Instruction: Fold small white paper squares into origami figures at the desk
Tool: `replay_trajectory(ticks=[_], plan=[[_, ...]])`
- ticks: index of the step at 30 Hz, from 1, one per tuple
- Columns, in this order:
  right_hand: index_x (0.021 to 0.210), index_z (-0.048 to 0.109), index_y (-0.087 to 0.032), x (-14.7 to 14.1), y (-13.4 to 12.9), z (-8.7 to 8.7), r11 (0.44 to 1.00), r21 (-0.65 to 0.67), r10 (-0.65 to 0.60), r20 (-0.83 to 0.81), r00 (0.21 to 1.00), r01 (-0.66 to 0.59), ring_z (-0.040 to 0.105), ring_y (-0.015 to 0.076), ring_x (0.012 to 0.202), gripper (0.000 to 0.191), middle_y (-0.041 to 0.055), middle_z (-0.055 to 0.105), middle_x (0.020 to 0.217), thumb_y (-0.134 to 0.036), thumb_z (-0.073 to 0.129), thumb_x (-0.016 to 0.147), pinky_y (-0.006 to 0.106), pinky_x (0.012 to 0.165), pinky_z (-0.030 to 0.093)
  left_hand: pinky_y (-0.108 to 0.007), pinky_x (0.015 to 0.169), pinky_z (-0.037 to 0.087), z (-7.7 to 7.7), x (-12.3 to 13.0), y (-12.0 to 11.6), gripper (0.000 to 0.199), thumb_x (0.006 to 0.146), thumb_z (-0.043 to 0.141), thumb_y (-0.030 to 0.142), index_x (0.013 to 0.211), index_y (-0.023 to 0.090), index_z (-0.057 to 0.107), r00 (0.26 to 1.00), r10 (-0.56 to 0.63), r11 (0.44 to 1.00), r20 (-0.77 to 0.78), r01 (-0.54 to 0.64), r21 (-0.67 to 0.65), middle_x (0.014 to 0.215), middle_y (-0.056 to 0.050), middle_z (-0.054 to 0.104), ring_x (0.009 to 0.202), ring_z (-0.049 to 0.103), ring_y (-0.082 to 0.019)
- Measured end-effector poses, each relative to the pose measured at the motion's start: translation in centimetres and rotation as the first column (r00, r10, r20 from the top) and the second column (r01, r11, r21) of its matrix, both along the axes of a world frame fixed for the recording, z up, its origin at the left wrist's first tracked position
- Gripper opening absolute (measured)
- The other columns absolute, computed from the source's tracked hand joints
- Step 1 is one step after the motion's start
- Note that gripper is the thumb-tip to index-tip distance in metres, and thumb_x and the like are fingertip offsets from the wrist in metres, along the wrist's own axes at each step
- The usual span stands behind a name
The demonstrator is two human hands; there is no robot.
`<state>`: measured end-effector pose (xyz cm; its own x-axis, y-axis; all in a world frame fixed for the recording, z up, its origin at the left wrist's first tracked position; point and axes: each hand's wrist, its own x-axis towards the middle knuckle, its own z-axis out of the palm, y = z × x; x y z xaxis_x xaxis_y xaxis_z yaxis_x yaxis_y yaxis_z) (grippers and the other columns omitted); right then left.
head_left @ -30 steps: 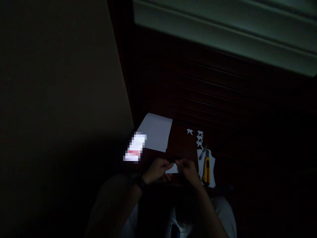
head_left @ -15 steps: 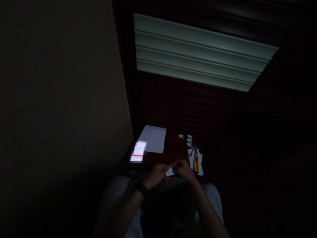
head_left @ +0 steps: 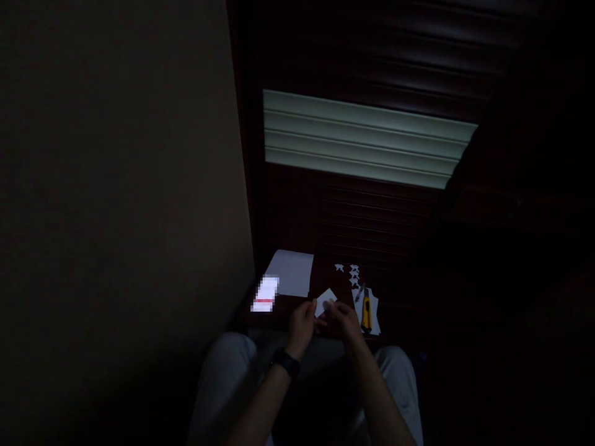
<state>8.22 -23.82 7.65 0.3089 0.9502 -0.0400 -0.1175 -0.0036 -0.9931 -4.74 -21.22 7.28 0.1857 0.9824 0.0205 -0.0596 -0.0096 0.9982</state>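
Left hand (head_left: 301,321), right hand (head_left: 346,319) close together, fingers (head_left: 341,307) bent, forearms (head_left: 266,401) converging.

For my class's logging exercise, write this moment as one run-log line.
left hand: holds small paper | right hand: holds same paper | yellow cutter: on white sheets

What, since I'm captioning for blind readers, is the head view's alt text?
A left hand and right hand hold a small white paper in dim light. A yellow cutter lies on white sheets at right, a glowing screen at left.

Very dim; the pixelated screen (head_left: 265,294) at left glows brightest, far pale slats (head_left: 362,139) catch faint light, the right side is nearly black.
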Motion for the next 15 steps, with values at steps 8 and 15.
replay_trajectory(ticks=[8, 15], plan=[[0.047, 0.047, -0.018, -0.2, 1.7, -0.4, 0.998, -0.016, -0.068, -0.14, 0.988, 0.067, 0.043, 0.0104, 0.036, 0.036, -0.0033, 0.049, 0.039, -0.043, 0.072, 0.056, 0.023, 0.036, 0.032, -0.018, 0.039, 0.037, -0.6, 0.6, -0.8, 0.039, 0.071, 0.06, 0.05, 0.074, 0.011, 0.056, 0.992, -0.119, 0.99, 0.045, 0.122, -0.069, 0.074, -0.012, 0.068, 0.055, 0.064, -0.017], [0.042, 0.047, -0.018, 0.0, 1.7, -0.7, 0.996, -0.008, -0.089, -0.159, 0.983, 0.089, 0.042, 0.0111, 0.031, 0.034, -0.0022, 0.048, 0.034, -0.033, 0.076, 0.05, 0.024, 0.033, 0.031, -0.018, 0.041, 0.033, -0.6, 0.6, -0.9, 0.034, 0.067, 0.066, 0.043, 0.061, 0.011, 0.055, 0.991, -0.12, 0.992, 0.056, 0.122, -0.033, 0.059, -0.008, 0.066, 0.045, 0.055, -0.01]])
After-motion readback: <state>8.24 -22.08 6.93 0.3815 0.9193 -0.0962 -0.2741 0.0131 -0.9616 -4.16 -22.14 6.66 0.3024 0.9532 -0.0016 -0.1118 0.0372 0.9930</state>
